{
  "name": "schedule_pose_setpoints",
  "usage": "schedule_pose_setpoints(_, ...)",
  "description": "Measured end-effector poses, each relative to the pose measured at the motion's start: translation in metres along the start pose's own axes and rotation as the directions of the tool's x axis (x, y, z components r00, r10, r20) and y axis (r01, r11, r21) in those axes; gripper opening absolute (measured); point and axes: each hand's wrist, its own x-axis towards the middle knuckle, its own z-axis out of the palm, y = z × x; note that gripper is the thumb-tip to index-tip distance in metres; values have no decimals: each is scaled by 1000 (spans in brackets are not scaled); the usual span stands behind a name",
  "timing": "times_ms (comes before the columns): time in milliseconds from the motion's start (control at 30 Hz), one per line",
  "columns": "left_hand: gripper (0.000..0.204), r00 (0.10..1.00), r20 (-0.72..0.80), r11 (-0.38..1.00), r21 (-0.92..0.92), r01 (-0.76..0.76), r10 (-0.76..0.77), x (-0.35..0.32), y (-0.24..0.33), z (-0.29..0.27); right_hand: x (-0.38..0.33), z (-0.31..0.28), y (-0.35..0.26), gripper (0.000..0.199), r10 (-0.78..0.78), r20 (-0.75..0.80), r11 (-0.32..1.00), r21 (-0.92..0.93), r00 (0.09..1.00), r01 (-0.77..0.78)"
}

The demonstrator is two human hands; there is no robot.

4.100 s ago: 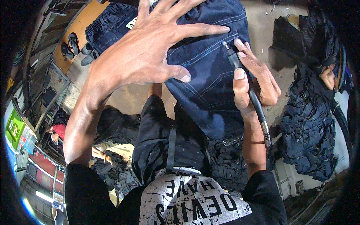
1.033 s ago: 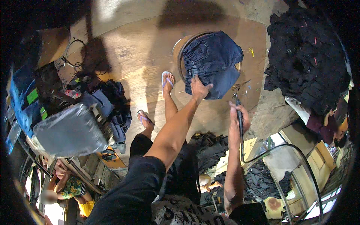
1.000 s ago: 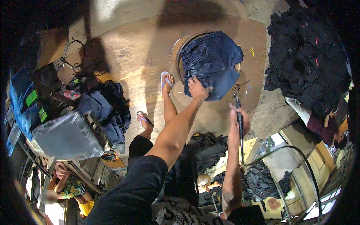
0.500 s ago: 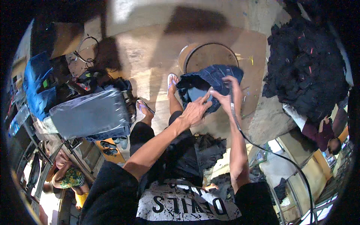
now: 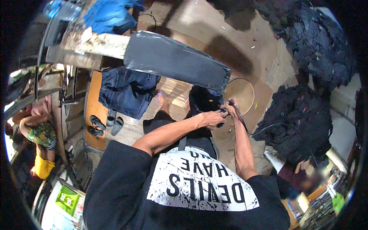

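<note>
A dark denim garment [image 5: 207,100] hangs beneath the far end of a grey, plastic-wrapped board [image 5: 174,63], before my lap. Curled around a bunched dark edge of it, my left hand [image 5: 214,119] is closed. Just to the right and touching or nearly touching it, my right hand [image 5: 231,109] is closed on a small corded hand tool whose kind I cannot make out. A black cord [image 5: 242,124] leaves that hand and trails along my right forearm toward the right. Most of the tool is hidden by my fingers.
Dark jeans [image 5: 128,92] hang below the board at left. A round stool top [image 5: 240,96] stands beyond my right hand. Dark cloth heaps [image 5: 297,119] lie on the right. Sandals [image 5: 117,124] are on the floor at left. A person [image 5: 38,130] sits at far left, another [image 5: 303,176] at lower right.
My view has swung left, so the board now spans the upper middle. Both hands have drawn together, closer to my body, with the garment; my left fingers have gone from outstretched to curled.
</note>
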Motion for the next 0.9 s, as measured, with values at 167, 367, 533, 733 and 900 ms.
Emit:
schedule_pose_setpoints(167, 51, 986, 69, 988, -34, -152, 154, -23, -23, -11, -18, -4, -47, 64, 15, 93, 998, 54, 996, -20)
schedule_pose_setpoints(367, 42, 965, -129, 973, 65, -221, 228, 9, -31, -19, 4, -10, -23, 42, -159, -391, 942, -334, 906, 21)
schedule_pose_setpoints(533, 41, 868, -432, 963, -208, 169, -245, -15, 4, -54, 54, -49, -86, 33, -359, -587, 889, 22, 725, 458)
schedule_pose_setpoints(733, 37, 697, -498, 840, -454, 298, -516, -103, 1, -117, 28, 12, -255, 41, -607, -446, 785, -468, 658, 407)
schedule_pose_setpoints(900, 39, 516, -594, 786, -439, 435, -617, -244, -22, -167, -23, 128, -361, 49, -692, -313, 719, -387, 651, 577)
